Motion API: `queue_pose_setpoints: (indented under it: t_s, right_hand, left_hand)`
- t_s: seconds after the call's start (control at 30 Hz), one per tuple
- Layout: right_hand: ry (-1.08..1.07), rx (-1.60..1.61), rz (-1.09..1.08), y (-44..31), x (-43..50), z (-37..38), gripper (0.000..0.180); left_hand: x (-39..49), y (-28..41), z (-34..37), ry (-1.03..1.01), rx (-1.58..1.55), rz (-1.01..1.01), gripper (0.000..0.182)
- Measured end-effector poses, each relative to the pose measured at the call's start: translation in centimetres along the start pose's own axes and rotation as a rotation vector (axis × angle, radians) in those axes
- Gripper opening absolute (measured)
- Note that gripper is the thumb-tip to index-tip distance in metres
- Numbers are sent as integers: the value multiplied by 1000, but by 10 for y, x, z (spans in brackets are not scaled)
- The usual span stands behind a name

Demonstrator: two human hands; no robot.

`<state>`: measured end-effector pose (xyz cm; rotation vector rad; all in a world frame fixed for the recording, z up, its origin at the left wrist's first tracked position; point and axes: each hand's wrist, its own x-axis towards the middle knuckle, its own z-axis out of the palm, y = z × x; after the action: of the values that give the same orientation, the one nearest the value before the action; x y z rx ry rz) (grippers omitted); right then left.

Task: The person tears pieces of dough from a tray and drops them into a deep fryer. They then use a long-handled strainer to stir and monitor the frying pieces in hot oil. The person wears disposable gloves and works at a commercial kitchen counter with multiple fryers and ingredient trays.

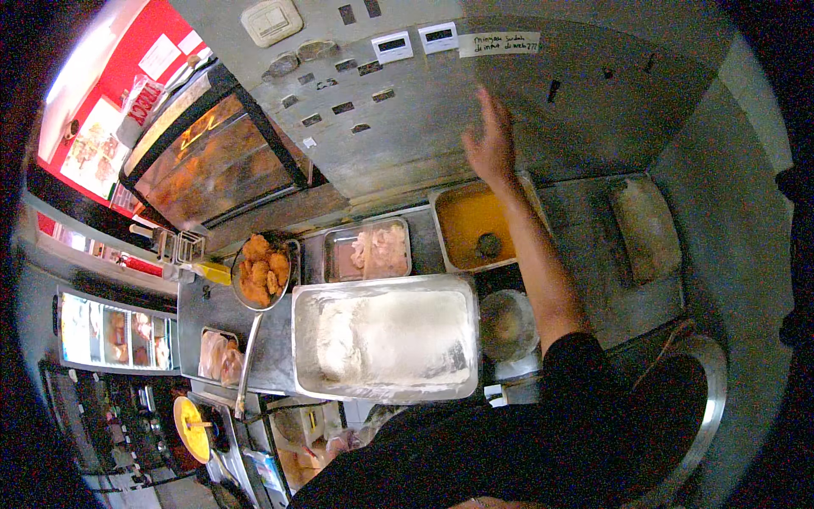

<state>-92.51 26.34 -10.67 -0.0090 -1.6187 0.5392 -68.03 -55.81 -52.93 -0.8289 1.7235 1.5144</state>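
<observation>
My right hand (491, 143) is raised near the grey metal wall panel, fingers spread and blurred, holding nothing; whether it touches the panel cannot be told. Above it are two small white digital timers (392, 47) and a handwritten note. My bare forearm passes over a steel pan of orange-brown liquid (467, 223) with a dark round object in it. My left hand is out of view. Before me lie a large steel tray of white flour (407, 337), a smaller tray of raw chicken pieces (381, 248), and a long-handled strainer with fried chicken (262, 270).
A round bowl (507, 324) sits right of the flour tray. Bagged raw meat (219, 357) lies at the counter's left. Beyond are wire fry baskets (189, 247) and a glass-fronted warming cabinet (216, 159). A yellow round container (192, 429) is at lower left.
</observation>
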Motion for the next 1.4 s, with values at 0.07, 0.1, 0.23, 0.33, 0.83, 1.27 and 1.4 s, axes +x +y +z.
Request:
queue_pose_setpoints:
  t_s: [0.07,0.1,0.23,0.33,0.83,1.27,1.4]
  right_hand:
    - [-117,-14,22,-37,38,10,77]
    - [-138,-86,-6,-49,51,13,78]
    - [-140,-285,-107,-66,83,30,83]
    - [-101,-387,-137,-64,84,43,82]
    - [-424,-538,96,-173,34,-19,76]
    - [-581,-541,274,-204,5,-4,93]
    - [-556,-571,310,-172,46,15,94]
  left_hand:
    - [-3,0,-9,-17,-16,3,29]
    - [-4,-1,-13,-33,-32,5,29]
    - [-16,-10,-28,-7,-61,-32,31]
    - [-23,-17,-32,19,-32,-37,31]
    - [34,35,-94,-132,126,58,34]
    - [51,61,-186,-161,192,35,37]
    - [34,39,-186,-126,158,-12,38]
